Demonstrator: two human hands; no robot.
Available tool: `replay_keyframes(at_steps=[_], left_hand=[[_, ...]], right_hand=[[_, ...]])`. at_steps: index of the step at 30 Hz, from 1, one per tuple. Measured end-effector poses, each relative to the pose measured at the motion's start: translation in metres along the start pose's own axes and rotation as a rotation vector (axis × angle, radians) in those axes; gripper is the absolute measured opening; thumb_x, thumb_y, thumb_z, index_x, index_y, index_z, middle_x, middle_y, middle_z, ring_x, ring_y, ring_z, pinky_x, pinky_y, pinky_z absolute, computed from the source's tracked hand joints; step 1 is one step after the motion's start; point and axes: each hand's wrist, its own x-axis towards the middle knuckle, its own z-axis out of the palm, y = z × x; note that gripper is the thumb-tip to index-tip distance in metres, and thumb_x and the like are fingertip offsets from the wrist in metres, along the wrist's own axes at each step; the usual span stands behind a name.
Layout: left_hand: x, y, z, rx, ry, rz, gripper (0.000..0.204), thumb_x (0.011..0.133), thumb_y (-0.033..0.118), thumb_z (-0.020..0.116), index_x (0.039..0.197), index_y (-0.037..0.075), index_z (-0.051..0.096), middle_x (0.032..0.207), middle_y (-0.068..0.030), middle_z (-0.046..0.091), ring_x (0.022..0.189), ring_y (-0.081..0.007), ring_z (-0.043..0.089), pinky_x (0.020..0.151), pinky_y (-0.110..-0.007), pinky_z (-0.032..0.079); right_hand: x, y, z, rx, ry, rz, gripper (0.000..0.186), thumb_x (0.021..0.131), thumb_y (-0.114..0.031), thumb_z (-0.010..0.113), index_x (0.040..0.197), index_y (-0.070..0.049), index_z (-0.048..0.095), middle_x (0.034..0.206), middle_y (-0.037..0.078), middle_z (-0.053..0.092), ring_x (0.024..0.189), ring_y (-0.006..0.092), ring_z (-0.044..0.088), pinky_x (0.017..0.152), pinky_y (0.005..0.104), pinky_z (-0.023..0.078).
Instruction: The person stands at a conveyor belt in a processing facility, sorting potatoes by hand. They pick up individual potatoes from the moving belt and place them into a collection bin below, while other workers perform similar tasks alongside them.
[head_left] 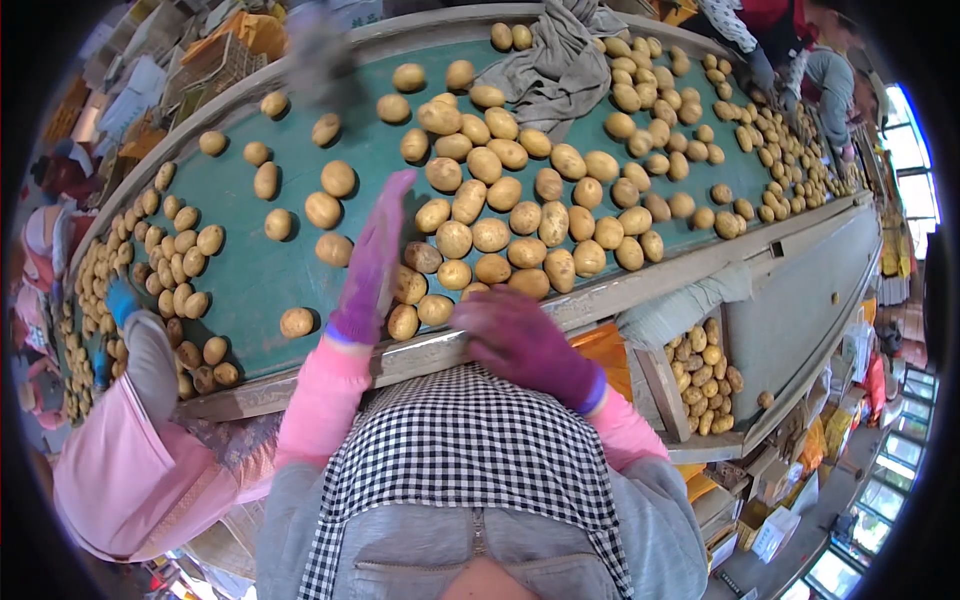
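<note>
Several potatoes (490, 235) lie crowded on the green belt (230, 270) in front of me. My left hand (372, 260), in a purple glove, stands on edge with its fingers stretched out together, along the left side of this cluster. It holds nothing that I can see. Across the belt's near wooden edge reaches my right hand (525, 345), also in a purple glove. It is bent toward the left beside the nearest potatoes. Its fingers are smeared by motion, so whether they grip one is unclear.
A grey cloth (560, 65) lies over the belt's far side. At right, a wooden bin (680, 395) holds more potatoes. Co-workers handle potatoes at the left, with a blue glove (122, 300), and at the far right. A blurred dark shape (322, 60) crosses the far rail.
</note>
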Motion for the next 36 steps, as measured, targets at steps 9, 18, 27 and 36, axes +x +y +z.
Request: replay_keyframes(at_steps=[9,18,27,36], left_hand=[[-0.158,-0.084,-0.117,0.78,0.53,-0.033,0.055,0.104,0.019,0.062,0.156,0.004,0.053,0.165,-0.0219,0.045,0.155,-0.04,0.038,0.128,-0.051,0.029],[-0.152,-0.07,-0.064,1.083,0.449,-0.235,0.065,0.095,0.029,0.074,0.153,0.004,0.057,0.164,-0.0193,0.047,0.153,-0.0462,0.038,0.127,-0.057,0.03],[-0.115,-0.046,-0.017,1.173,0.468,-0.294,0.076,0.095,0.041,0.075,0.155,0.001,0.052,0.159,-0.0228,0.051,0.147,-0.0503,0.043,0.125,-0.058,0.032],[-0.09,-0.057,-0.015,1.16,0.523,-0.215,0.065,0.099,0.041,0.072,0.149,0.002,0.06,0.148,-0.0219,0.061,0.141,-0.0418,0.051,0.122,-0.053,0.035]], right_hand=[[0.031,0.038,0.02,-0.11,-0.13,-0.145,0.06,0.09,-0.031,0.077,0.145,-0.014,0.063,0.159,0.01,0.055,0.151,0.0339,0.048,0.128,0.0546,0.033],[-0.016,0.116,-0.081,-0.35,-0.11,0.076,0.067,0.091,-0.031,0.075,0.153,-0.012,0.057,0.164,0.017,0.049,0.154,0.0387,0.042,0.128,0.0546,0.033],[-0.043,0.276,-0.211,-0.553,0.362,0.266,0.043,0.097,-0.017,0.071,0.137,-0.005,0.068,0.142,0.02,0.066,0.137,0.0405,0.059,0.117,0.0507,0.046],[0.016,0.191,-0.1,-0.183,-0.015,0.084,0.047,0.086,-0.012,0.075,0.133,-0.018,0.072,0.163,0.021,0.047,0.135,0.0416,0.058,0.11,0.0477,0.052]])
